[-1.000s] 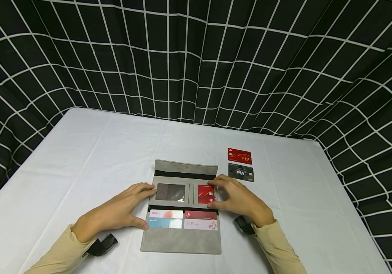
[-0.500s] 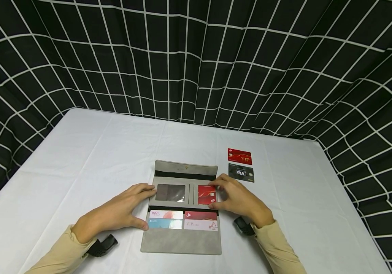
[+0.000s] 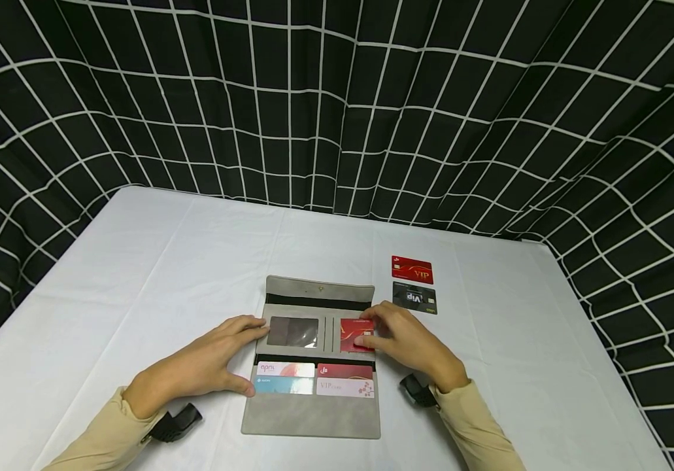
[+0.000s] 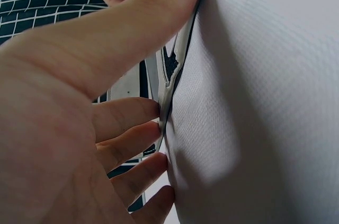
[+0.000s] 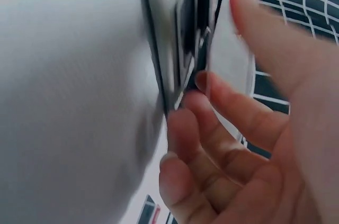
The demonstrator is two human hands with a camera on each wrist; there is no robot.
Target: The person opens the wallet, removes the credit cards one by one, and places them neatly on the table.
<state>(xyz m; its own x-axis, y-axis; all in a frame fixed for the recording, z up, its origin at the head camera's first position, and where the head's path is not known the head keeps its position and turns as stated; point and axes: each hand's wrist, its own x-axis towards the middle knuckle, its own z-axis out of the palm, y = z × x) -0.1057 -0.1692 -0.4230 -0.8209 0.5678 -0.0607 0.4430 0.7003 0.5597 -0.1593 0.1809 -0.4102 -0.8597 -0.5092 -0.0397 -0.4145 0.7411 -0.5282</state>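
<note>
- Pinching the red card [image 3: 353,334] at its right edge, my right hand [image 3: 407,343] had thumb and fingers closed on it over the upper right slot of the open grey wallet [image 3: 313,412], which lay flat at the table's [image 3: 136,261] 6 o'clock.
- My left hand [image 3: 207,363] rested with relaxed fingers against the wallet's left edge, bracing it.
- I judged the card light, stiff and slick; an edge hold at the short end seemed best. The wallet looked soft and liable to slide.
- Count: one wallet; four cards seated in the lower slots; one red card in hand; two loose cards at 2 o'clock, a red VIP card [image 3: 412,269] and a black VIP card [image 3: 414,297], lying just beside each other.
</note>
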